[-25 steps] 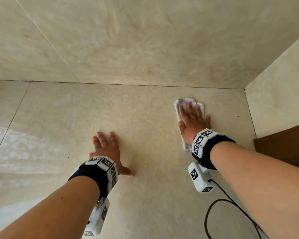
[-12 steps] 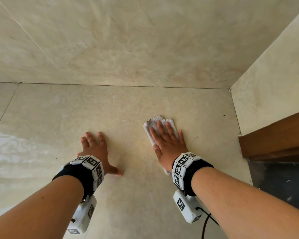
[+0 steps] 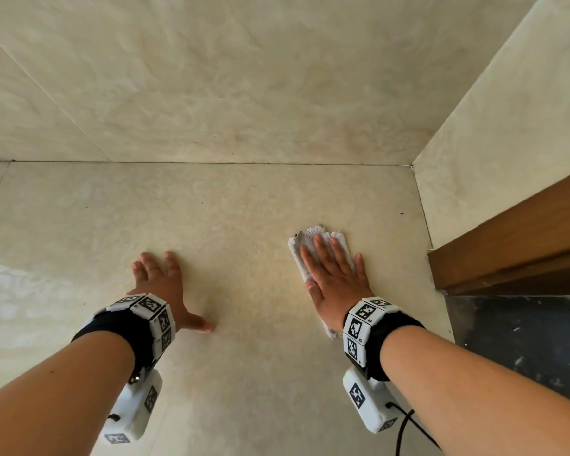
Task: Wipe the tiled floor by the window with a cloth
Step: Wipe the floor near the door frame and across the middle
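Right hand flat on cloth, tiled floor near wall corner.
Right hand [image 3: 334,281] presses the white cloth [image 3: 311,240] with straight fingers; cloth lies beneath palm, protruding past fingertips. Left hand [image 3: 165,286] rests flat, released, on floor [image 3: 244,209], well apart.

No legible words, brands or numbers found. Black-and-white square code markers noted on left wristband [image 3: 145,307] and right wristband [image 3: 364,319], also on left white module [image 3: 134,411] and right white module [image 3: 367,404]. Tiny characters beside right wristband markers too small to read.
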`<state>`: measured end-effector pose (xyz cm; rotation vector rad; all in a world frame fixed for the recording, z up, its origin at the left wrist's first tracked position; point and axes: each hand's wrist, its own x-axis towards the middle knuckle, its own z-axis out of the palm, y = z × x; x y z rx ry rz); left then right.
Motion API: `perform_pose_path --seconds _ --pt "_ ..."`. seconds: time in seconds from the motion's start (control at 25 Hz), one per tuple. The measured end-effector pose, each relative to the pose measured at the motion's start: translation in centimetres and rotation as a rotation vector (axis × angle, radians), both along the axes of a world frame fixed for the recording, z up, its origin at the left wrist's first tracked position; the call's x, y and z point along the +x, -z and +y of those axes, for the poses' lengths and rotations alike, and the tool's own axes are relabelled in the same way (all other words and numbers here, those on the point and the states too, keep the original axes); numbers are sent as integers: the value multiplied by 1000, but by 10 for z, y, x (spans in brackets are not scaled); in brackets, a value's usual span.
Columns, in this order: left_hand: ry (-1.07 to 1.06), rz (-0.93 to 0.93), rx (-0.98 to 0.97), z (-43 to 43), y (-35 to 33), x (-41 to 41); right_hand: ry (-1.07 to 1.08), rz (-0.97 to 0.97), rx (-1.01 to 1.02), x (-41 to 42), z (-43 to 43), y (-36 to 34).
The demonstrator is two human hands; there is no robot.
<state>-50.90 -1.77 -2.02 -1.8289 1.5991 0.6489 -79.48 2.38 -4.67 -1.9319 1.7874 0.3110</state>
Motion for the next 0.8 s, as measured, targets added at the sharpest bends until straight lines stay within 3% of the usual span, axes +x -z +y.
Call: perform_pose_path --seconds 0.52,0.8 --pt "22 46 -48 -4 4 -20 144 10 45 -18 0 -2" --pt "265 234 -104 15 6 -92 110 5 60 -16 -3 -6"
